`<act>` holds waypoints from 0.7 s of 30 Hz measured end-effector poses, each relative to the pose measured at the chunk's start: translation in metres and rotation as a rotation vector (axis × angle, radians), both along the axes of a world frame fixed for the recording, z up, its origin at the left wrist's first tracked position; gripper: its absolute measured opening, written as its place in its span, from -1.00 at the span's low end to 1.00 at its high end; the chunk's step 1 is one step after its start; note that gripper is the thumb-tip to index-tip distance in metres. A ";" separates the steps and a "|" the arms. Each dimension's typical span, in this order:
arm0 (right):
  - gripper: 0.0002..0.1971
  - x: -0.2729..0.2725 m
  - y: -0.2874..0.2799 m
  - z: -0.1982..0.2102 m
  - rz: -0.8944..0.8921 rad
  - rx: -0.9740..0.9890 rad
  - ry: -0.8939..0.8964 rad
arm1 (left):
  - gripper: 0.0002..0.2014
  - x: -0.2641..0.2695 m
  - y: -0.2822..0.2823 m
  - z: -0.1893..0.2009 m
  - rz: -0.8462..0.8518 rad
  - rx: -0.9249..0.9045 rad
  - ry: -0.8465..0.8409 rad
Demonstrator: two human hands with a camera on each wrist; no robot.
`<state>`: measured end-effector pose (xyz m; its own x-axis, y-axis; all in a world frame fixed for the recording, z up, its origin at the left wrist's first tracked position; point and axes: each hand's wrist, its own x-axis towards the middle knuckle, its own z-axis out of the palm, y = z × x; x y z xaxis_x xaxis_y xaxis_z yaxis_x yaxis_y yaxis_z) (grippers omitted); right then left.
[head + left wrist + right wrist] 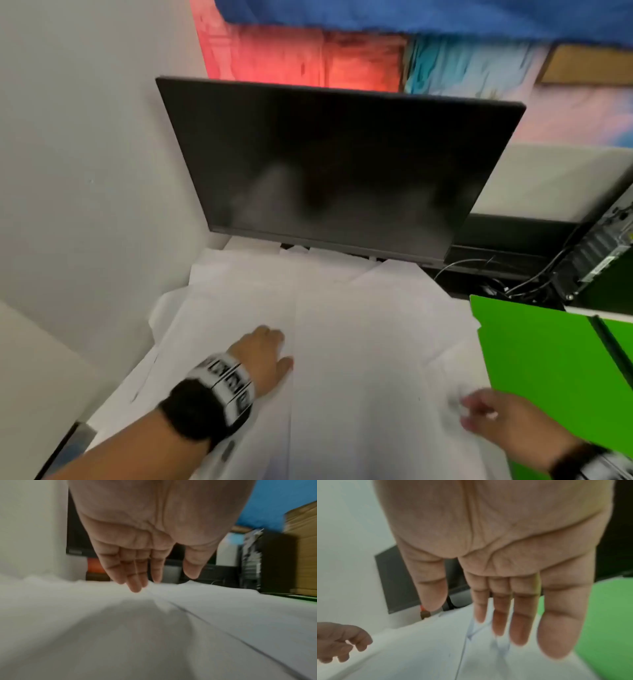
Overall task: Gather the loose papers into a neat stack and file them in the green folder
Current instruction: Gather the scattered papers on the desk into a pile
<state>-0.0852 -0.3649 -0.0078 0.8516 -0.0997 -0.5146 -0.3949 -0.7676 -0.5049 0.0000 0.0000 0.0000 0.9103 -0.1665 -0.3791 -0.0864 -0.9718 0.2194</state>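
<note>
Gathering just begun: flat, empty left hand (263, 356) and right hand (493, 419), apparently empty too, hover over loose white paper sheets (359, 342) beside the open green card folder (548, 359), which next need squaring together.

We see a dark, switched-off monitor (339, 171) standing at the back of the desk, tilted in the head view, its lower edge visible again in the left wrist view (75, 551). To its right lies a tangle of black cables (534, 277), and beside them a black computer case (596, 253) with a vented metal panel. Behind the monitor hangs a colourful painting (308, 58) in red, blue and pink patches. A plain white wall (85, 154) fills the left side. At the far right we make out a wooden surface (302, 547), too blurred to identify.
</note>
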 end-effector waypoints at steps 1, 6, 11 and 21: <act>-0.52 0.015 0.017 -0.012 -0.034 -0.009 0.045 | -0.40 0.009 -0.010 -0.008 0.077 0.006 0.026; -0.30 0.051 0.041 -0.032 -0.291 -0.023 0.151 | -0.24 0.024 -0.042 -0.028 0.323 -0.117 0.116; -0.38 0.076 0.045 -0.054 -0.427 0.005 0.118 | -0.10 0.039 -0.053 -0.043 0.366 -0.429 0.141; -0.71 0.117 0.026 -0.056 -0.606 0.143 -0.058 | -0.44 0.050 -0.036 -0.041 0.250 -0.549 0.155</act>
